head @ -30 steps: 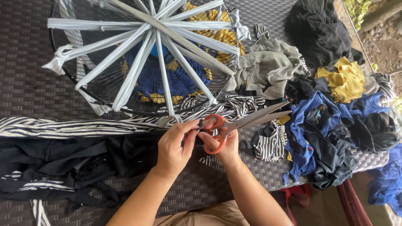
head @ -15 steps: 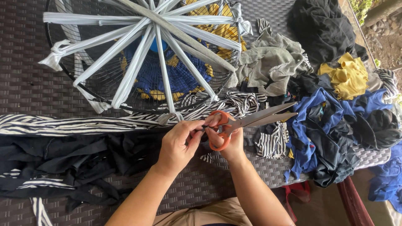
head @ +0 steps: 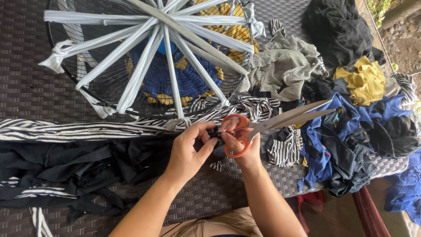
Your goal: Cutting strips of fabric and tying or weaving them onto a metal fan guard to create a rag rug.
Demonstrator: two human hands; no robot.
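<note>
Fabric strip [head: 215, 133] — pinched between both hands' fingertips [head: 209, 130].

Outdoor worktop, daylight.
Dark woven-wicker worktop [head: 26, 92]; bare ground with stones and greenery [head: 405, 39] beyond its far right edge; soft, even light.

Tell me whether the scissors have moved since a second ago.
Barely. The orange-handled scissors stay just below the round wire frame, blades still pointing right over the blue cloth.

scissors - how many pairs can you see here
1. The orange-handled scissors are in the right hand, blades pointing right over the blue cloth pile. More could be buried under the fabric heaps.
</note>
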